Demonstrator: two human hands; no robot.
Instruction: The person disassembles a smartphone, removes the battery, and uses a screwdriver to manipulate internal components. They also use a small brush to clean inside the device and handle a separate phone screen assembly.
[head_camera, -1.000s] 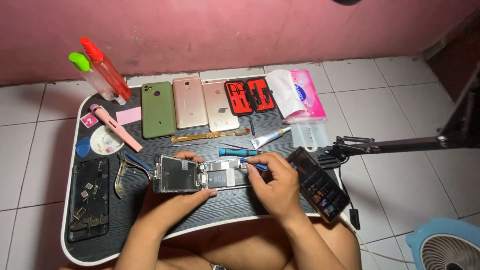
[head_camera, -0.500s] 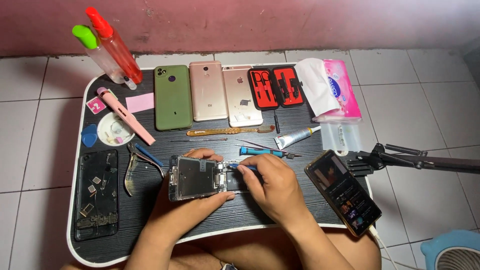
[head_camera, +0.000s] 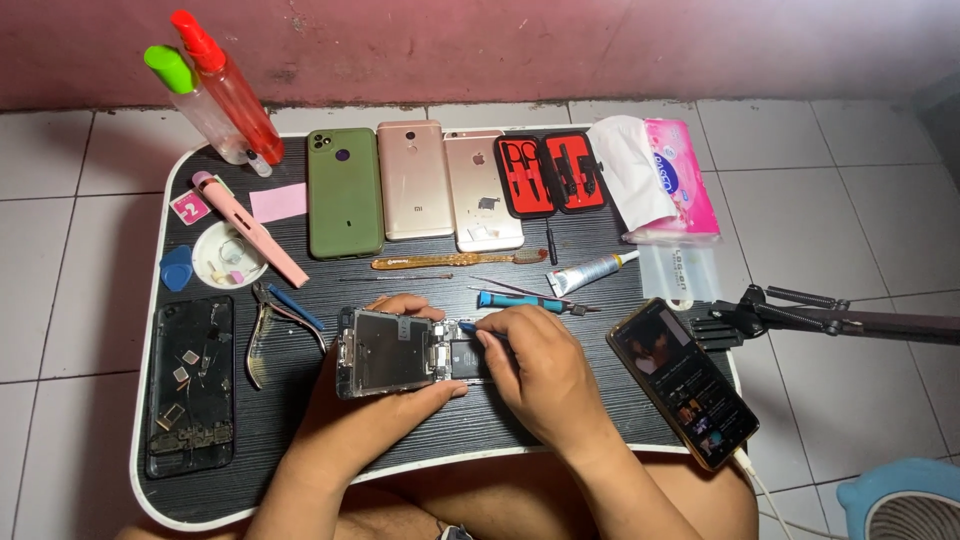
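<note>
Head view. An opened phone (head_camera: 395, 352), back cover off, lies at the near middle of the black lap table (head_camera: 520, 275). The left hand (head_camera: 370, 405) clamps its frame, thumb below and fingers over the far edge. The right hand (head_camera: 540, 375) pinches a thin blue-tipped tool (head_camera: 467, 327) whose point meets the exposed boards beside the battery; the exact contact spot is too small to tell. Risks, as judged: a slip of the tip could scratch a connector or pierce the battery; loose parts on the cracked phone (head_camera: 190, 385) to the left could scatter if the table is jogged.
</note>
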